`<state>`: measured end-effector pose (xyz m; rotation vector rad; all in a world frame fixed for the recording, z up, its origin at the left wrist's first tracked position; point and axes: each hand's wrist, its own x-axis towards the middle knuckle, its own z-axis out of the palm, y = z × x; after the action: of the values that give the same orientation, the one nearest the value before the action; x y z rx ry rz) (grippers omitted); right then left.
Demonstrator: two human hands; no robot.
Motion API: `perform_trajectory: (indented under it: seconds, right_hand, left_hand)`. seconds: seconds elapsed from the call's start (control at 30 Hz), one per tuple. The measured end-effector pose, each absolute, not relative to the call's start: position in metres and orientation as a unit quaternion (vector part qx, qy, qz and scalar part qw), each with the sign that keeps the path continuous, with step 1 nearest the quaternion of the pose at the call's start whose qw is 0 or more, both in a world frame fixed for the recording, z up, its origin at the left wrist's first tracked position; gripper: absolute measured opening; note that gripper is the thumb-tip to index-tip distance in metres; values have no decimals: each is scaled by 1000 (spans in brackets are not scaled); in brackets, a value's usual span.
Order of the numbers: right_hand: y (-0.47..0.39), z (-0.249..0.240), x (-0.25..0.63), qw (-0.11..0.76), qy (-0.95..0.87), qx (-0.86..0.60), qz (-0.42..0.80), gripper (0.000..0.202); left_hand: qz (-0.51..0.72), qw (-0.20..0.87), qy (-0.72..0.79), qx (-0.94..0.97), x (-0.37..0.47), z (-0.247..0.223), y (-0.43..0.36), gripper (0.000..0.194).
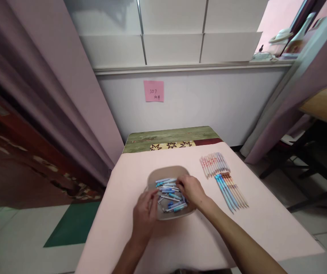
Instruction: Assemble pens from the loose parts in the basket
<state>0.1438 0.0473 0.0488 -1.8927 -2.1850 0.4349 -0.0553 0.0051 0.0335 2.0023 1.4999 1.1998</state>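
Observation:
A beige basket [163, 172] holds several blue, white and purple pens [170, 192] lying in a loose pile. My left hand [146, 209] is at the basket's left side, its fingers bent over the rim near the pens; whether it holds one is too small to tell. My right hand [191, 188] reaches over the right rim with fingers curled down at the pens, and its fingertips are partly hidden. To the right, a row of pale pens with reddish and purple parts [214, 164] lies above a second row of blue pens [227, 192] and tan-brown pens [236, 189].
Pink cloth [129, 179] covers most of the table, with a green patterned part [174, 135] showing at the far edge. A pink note [153, 91] is stuck on the white wall behind. Curtains hang on both sides, and a dark chair stands at the right.

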Motion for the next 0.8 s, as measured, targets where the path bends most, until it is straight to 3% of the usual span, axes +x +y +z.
perform_trajectory:
  seconds: [0.17, 0.37, 0.63, 0.8]
  right_hand:
    - [74, 33, 114, 47, -753, -641, 143, 21]
    - [77, 19, 110, 3, -744, -655, 131, 26]
    - [75, 29, 121, -13, -748, -650, 134, 18]
    - [73, 36, 124, -4, -753, -646, 126, 26]
  left_hand:
    - [461, 286, 605, 582, -70, 37, 36, 30]
    - [452, 171, 616, 622, -69, 8, 36, 23]
    - [431, 191, 611, 636, -79, -11, 42, 26]
    - [427, 180, 613, 639, -78, -1, 43, 23]
